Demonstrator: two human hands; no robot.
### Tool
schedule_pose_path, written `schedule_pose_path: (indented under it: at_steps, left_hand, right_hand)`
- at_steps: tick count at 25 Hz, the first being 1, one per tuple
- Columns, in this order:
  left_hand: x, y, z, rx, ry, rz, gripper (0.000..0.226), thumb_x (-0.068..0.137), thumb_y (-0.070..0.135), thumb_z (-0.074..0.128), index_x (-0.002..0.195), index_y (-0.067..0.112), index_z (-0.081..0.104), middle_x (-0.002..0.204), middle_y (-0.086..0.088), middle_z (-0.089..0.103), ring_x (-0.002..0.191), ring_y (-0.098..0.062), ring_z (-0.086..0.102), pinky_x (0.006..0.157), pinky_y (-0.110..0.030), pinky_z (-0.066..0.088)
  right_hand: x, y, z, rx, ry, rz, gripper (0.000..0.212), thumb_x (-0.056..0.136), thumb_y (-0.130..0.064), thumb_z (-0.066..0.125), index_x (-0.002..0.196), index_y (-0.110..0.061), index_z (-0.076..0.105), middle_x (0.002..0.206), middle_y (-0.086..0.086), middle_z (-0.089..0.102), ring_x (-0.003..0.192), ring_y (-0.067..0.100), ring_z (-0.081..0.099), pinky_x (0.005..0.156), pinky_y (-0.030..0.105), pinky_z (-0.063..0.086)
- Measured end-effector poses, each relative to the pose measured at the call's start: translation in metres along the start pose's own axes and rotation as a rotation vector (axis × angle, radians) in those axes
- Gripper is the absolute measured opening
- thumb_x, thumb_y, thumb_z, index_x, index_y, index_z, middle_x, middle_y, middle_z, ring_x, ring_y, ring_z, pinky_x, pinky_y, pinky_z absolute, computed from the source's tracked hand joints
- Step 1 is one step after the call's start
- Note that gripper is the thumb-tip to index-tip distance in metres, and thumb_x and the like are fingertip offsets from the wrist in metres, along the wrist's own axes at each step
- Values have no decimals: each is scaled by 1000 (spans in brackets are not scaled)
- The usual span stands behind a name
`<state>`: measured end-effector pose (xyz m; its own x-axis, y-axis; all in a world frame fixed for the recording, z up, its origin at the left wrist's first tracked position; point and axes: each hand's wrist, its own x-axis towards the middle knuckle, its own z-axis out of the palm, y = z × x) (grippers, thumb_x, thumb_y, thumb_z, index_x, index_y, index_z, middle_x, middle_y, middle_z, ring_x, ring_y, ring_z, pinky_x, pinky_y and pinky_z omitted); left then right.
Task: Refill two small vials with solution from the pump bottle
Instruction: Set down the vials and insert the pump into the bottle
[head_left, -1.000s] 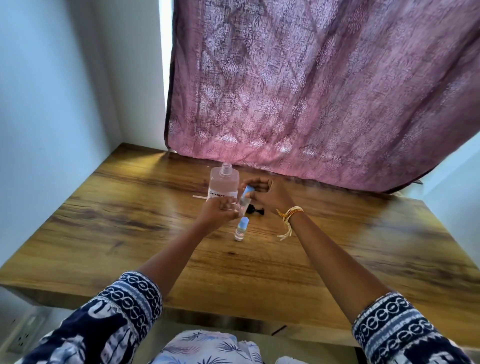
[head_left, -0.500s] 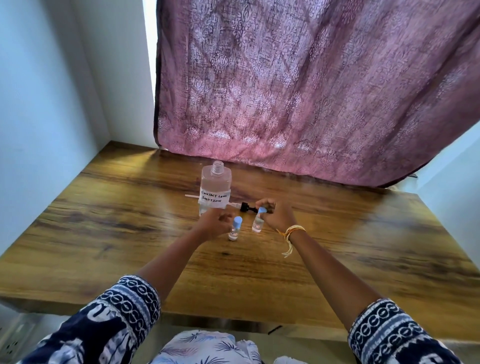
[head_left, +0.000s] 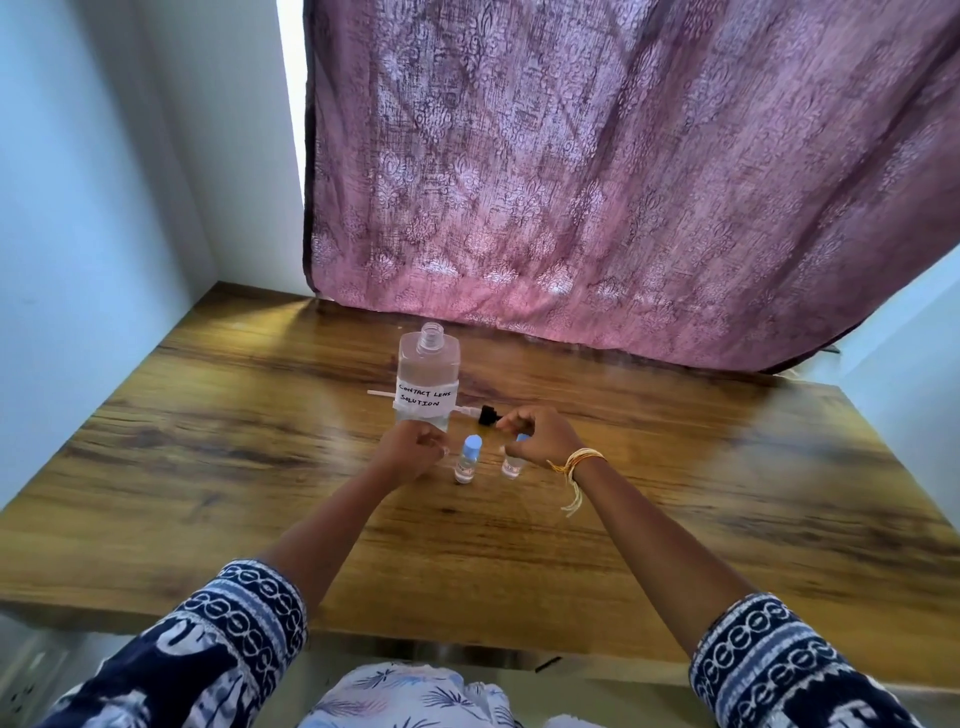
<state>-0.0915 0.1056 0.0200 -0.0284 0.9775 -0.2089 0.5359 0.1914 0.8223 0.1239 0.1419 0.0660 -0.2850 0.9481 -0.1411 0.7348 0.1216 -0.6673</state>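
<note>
A clear bottle (head_left: 428, 374) labelled "contact lens solution" stands on the wooden table (head_left: 727, 493) with its neck open. Its pump head (head_left: 488, 414), black with a white tube, lies flat behind the bottle. Two small clear vials with light-blue caps stand upright just in front: the left vial (head_left: 467, 462) stands free, and the right vial (head_left: 511, 463) has its cap partly under my right hand (head_left: 537, 434). That hand's fingers curl over the cap; I cannot tell whether they grip it. My left hand (head_left: 410, 449) rests curled beside the bottle's base, holding nothing.
A purple patterned curtain (head_left: 623, 182) hangs along the table's far edge. Pale walls close in on the left and far right. The table's front edge runs just above my sleeves.
A second ago both hands held the right vial up near the bottle. It has since been set down beside the other vial, and my left hand has let go and drawn back.
</note>
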Motion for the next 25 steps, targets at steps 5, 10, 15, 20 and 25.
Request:
schedule_pose_path:
  at_steps: [5,10,15,20,25]
  left_hand:
    - [5,-1,-17,-11,202,-73,36,75,30,78,53,21,51,55,8,54,56,-13,51,52,-25,37]
    - [13,-6,-36,-20,257,-85,44,61,46,83,78,21,52,74,7,59,66,-11,55,55,-27,42]
    - [22,5,-54,-7,289,5,79,54,47,87,116,18,48,109,2,57,98,-19,56,81,-39,53]
    - [29,26,-61,-65,267,156,74,60,38,88,121,19,49,116,-2,60,104,-20,60,86,-39,53]
    - [37,45,-62,-149,326,210,77,60,34,88,125,20,48,115,0,62,100,-17,61,84,-34,52]
  right_hand:
    - [20,-13,2,-6,-16,66,20,78,-25,77,94,-13,74,94,4,73,76,10,62,61,16,44]
    - [52,-16,7,-217,-5,124,24,84,-14,65,107,-9,67,110,11,69,96,23,61,80,30,48]
    - [74,-18,17,-356,-55,63,48,83,-9,66,129,-8,53,132,13,57,119,30,55,89,27,43]
    - [89,-16,25,-502,-168,104,32,81,-14,73,111,-6,68,117,12,68,104,25,64,80,27,49]
    - [91,-13,18,-414,-124,136,30,80,-17,73,109,-9,71,112,11,69,103,25,64,76,27,47]
